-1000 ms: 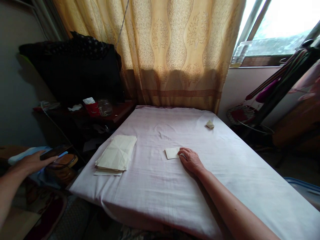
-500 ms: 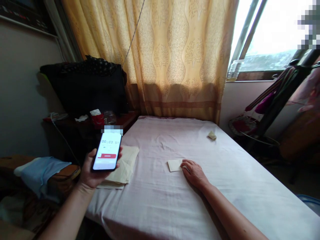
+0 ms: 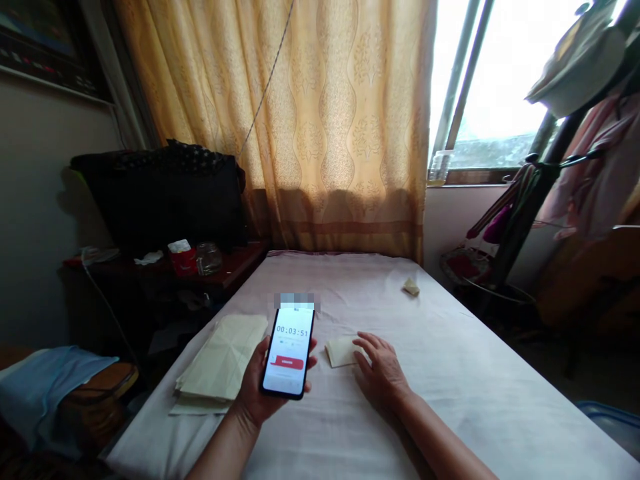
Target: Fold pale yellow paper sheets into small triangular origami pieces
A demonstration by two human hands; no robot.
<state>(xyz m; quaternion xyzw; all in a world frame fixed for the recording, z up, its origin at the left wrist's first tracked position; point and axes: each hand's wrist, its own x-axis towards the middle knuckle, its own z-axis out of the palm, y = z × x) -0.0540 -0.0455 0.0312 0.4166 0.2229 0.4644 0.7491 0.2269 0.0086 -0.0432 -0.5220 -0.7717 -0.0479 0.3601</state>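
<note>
My left hand is wrapped round a smartphone, held upright above the cloth-covered table. Its lit screen reads 00:03:51 over a red bar. My right hand rests by a small folded piece of cream paper, its spread fingers over the paper's right edge. Whether the fingertips touch it I cannot tell. Left of the phone lies a stack of creased cream paper sheets. A small folded paper piece sits alone toward the far right.
At the left stand a dark television, a red tissue pack and a glass jar on a dark cabinet. A yellow curtain hangs behind. A coat rack with clothes stands at the right. A blue cloth lies lower left.
My left hand has carried the phone to the right, from over the paper stack to near the folded paper. My right hand's fingers have lifted and spread a little. The view has shifted.
</note>
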